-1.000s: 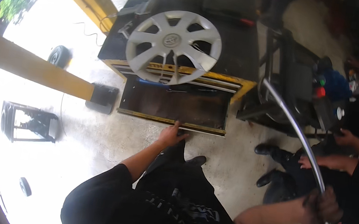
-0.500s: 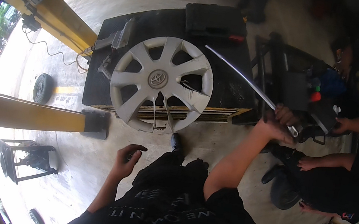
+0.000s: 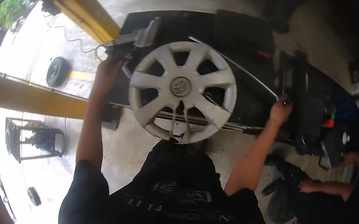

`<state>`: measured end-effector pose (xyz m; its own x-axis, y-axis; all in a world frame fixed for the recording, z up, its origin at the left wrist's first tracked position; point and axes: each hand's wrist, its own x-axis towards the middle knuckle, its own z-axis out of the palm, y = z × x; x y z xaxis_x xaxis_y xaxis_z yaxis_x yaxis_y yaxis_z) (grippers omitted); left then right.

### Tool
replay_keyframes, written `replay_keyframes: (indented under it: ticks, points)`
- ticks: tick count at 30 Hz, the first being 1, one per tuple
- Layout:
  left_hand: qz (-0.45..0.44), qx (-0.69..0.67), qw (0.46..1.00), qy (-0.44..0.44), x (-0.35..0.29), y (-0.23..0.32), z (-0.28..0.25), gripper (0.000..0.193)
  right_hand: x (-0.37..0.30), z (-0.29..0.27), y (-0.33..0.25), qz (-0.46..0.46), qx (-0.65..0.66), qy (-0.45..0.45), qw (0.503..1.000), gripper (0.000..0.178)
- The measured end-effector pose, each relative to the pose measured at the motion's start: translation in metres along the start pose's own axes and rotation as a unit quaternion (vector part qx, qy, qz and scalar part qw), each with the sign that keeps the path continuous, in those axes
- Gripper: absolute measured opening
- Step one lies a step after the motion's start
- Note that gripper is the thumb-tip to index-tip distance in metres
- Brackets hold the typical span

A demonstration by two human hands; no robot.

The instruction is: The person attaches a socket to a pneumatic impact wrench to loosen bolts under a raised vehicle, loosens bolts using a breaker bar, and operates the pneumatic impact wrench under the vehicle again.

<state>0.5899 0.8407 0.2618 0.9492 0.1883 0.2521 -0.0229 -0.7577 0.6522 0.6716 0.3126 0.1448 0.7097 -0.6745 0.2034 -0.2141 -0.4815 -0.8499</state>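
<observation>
A long metal bar [image 3: 238,67] is gripped at its near end by my right hand [image 3: 280,110]. It slants up and left over the black worktop [image 3: 249,105], its far tip just above a silver wheel cover [image 3: 164,62]. That cover has a broken lower spoke and overhangs the near edge. At the worktop's left edge, my left hand [image 3: 109,71] reaches beside a grey air tool [image 3: 146,34] and a smaller metal tool [image 3: 126,68]; its fingers are blurred, and I cannot tell whether they touch either one.
A dark case [image 3: 245,31] lies at the worktop's back. Yellow posts [image 3: 81,7] stand left, with a loose tire [image 3: 57,71] and a metal frame stand [image 3: 34,141] on the floor. At right are a black cart [image 3: 307,104] and another person's arm [image 3: 325,187].
My left hand has moved forward to the worktop's left edge. My right hand has moved forward, carrying the bar over the worktop. The view has shifted, with the wheel cover now farther right.
</observation>
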Motion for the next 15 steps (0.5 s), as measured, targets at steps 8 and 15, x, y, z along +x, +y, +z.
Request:
replay_keyframes:
  ticks: [8, 15]
  points:
    - [0.118, 0.297, 0.939, -0.124, 0.124, -0.103, -0.025, 0.053, -0.025, 0.027, -0.043, -0.154, -0.117, -0.022, 0.981, 0.044]
    - [0.295, 0.392, 0.830, -0.267, 0.194, -0.154, -0.027, 0.053, -0.153, 0.006, -0.215, -0.160, -0.034, -0.040, 0.986, 0.043]
